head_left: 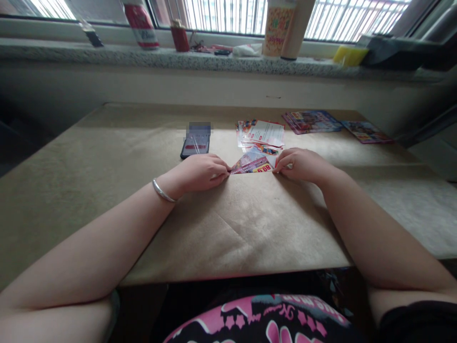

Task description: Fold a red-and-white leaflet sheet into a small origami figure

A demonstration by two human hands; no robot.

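Note:
A colourful printed paper flyer (pixel 252 163), folded to a triangular shape, lies on the table between my hands. My left hand (pixel 210 172) pinches its left corner between thumb and fingers; a silver bangle circles that wrist. At the right corner, my right hand (pixel 296 164) grips the paper the same way. Just beyond the folded flyer is a loose pile of printed cards (pixel 266 132), white with red edges. A smartphone (pixel 195 145) lies left of the pile with its screen lit, past my left hand.
Two stacks of glossy flyers, one nearer the middle (pixel 314 121) and one farther right (pixel 367 131), lie at the table's back right. The granite windowsill (pixel 200 59) behind holds a red can (pixel 141 26), a red lighter-like object (pixel 179 37), a patterned cup (pixel 278 28) and a yellow item (pixel 350 55).

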